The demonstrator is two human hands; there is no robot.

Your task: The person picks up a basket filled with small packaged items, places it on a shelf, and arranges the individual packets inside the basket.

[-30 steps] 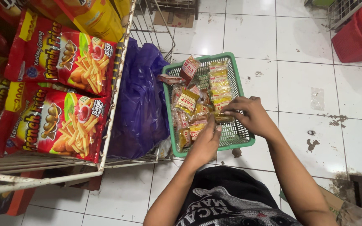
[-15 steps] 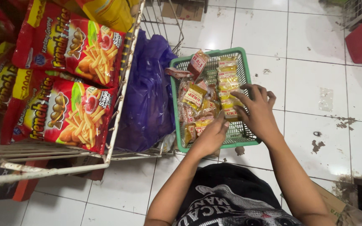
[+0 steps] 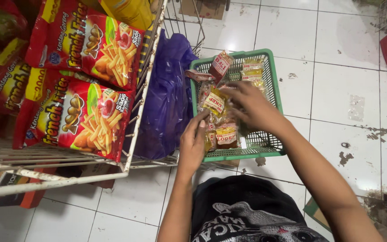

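Head view: green plastic mesh basket [image 3: 275, 96] on white tiled floor [image 3: 337, 49], just beside purple plastic bag [image 3: 169, 96] hanging at white wire rack [image 3: 144, 96]. Your right hand [image 3: 252, 106], fingers spread, lies flat over clear-wrapped snack packets [image 3: 218, 118] inside basket. Your left hand [image 3: 193, 144], fingers together, touches packets at near rim. Keep palm low, square packets against basket wall, avoid crushing; steady rim with left hand.

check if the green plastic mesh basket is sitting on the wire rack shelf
No, the green plastic mesh basket rests on the white tiled floor, beside the white wire rack.
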